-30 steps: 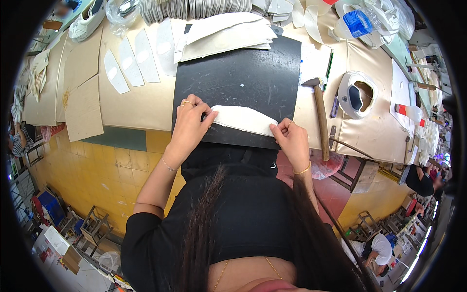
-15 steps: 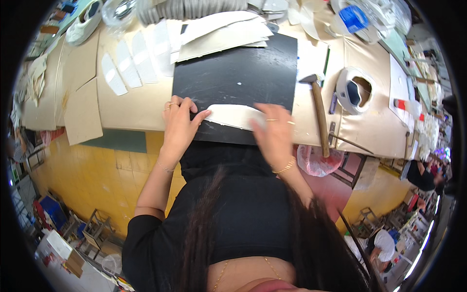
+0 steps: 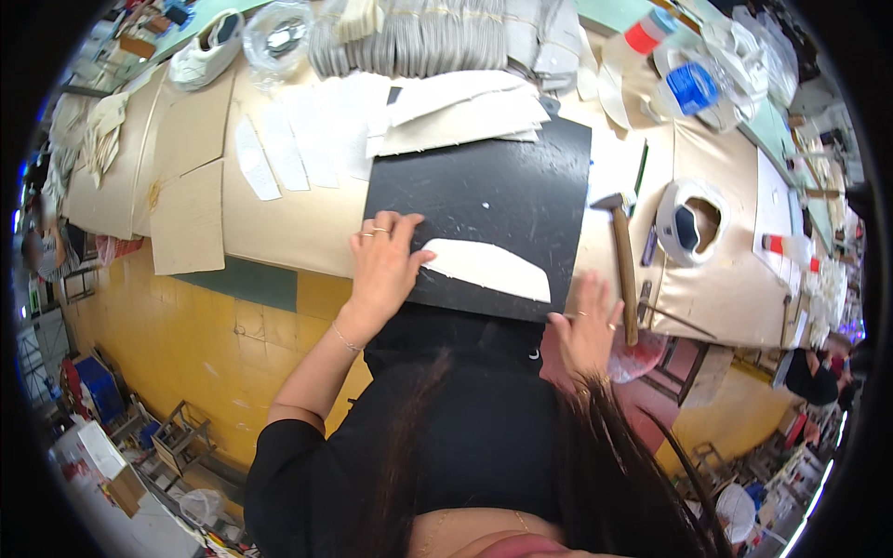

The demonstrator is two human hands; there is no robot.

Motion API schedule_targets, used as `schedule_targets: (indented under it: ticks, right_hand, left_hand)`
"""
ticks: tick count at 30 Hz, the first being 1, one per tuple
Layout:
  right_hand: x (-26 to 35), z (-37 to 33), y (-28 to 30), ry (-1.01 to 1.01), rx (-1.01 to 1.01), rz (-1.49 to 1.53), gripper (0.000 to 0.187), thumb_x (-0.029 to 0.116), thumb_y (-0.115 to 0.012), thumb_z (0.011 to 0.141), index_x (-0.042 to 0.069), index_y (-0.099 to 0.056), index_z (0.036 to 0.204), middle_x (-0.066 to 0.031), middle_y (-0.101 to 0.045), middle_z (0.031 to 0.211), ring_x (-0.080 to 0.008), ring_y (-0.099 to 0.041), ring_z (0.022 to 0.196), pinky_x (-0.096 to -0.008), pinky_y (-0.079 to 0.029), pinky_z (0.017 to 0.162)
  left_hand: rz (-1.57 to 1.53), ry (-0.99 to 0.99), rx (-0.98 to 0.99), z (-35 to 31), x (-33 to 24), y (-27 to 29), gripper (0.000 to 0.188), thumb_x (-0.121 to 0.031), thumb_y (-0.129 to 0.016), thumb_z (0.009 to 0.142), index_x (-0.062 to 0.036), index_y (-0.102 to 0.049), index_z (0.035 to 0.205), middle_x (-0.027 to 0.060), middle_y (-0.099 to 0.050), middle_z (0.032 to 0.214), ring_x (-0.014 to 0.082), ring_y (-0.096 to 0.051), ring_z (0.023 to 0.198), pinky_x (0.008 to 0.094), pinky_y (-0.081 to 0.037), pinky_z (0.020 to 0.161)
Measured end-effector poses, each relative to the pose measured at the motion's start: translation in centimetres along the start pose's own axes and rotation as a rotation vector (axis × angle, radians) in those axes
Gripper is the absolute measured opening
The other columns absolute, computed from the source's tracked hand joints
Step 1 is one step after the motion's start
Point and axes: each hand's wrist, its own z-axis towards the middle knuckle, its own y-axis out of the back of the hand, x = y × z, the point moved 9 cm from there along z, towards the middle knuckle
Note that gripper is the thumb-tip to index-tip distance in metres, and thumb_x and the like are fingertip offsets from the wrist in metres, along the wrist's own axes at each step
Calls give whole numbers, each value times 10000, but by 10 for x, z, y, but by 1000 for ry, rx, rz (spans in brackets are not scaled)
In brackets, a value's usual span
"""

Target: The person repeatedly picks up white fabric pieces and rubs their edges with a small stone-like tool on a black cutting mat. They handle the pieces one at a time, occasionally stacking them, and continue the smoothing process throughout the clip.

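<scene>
A curved white cut piece (image 3: 491, 268) lies flat on the black board (image 3: 484, 186) near its front edge. My left hand (image 3: 383, 265) rests at the board's left side, fingers apart, the thumb touching the piece's left tip. My right hand (image 3: 588, 325) is off the piece, beyond the board's lower right corner. Its fingers are spread and nothing is in them. Larger cream-white pieces (image 3: 465, 121) are stacked at the far end of the board.
Right of the board lie a hammer (image 3: 625, 270), a green pencil (image 3: 643, 166) and a white shoe upper (image 3: 688, 223). Grey bundled pieces (image 3: 409, 42) line the back. White panels (image 3: 284, 144) and cardboard (image 3: 189, 219) lie left. Bottles (image 3: 688, 90) stand at the far right.
My right hand has left the white piece and moved right and toward me, opening. My left hand keeps its thumb at the piece's left end. The whole view has shifted.
</scene>
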Motion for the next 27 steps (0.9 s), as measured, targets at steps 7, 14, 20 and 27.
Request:
schedule_targets:
  ticks: [7,14,20,27]
  right_hand:
    - [60,22,47,243,-287,445,719,412,-507,953,29,-244,1502,-174,-248,1559,-364,-160,1462,-517,-65,1173]
    - [109,27,71,479,-363,564,516,218,-609,918,66,-453,1386,-160,-382,1477,-363,-305,1404,-520,-162,1159]
    - [99,30,75,456,-374,610,409,171,-614,912,61,-539,1299,-162,-450,1400,-351,-413,1323,-524,-252,1122]
    - [102,39,92,453,-476,631,303,105,-626,890,57,-614,1189,-152,-510,1315,-338,-480,1248,-506,-315,1090]
  left_hand:
    - [-105,-154,202,3,-26,-20,445,-212,-792,737,-86,-573,1104,113,-484,1085,300,-468,1012,391,-395,886]
    - [-341,-14,334,0,-23,-29,479,-140,-798,720,-42,-536,1109,110,-515,986,317,-526,964,432,-442,829]
    - [-139,-183,300,-7,-51,-28,490,-147,-818,685,-60,-522,1065,112,-538,977,308,-534,963,414,-417,831]
    - [-608,-137,359,5,-55,-26,252,-34,-667,801,-51,-521,1006,139,-592,976,358,-576,965,419,-454,828]
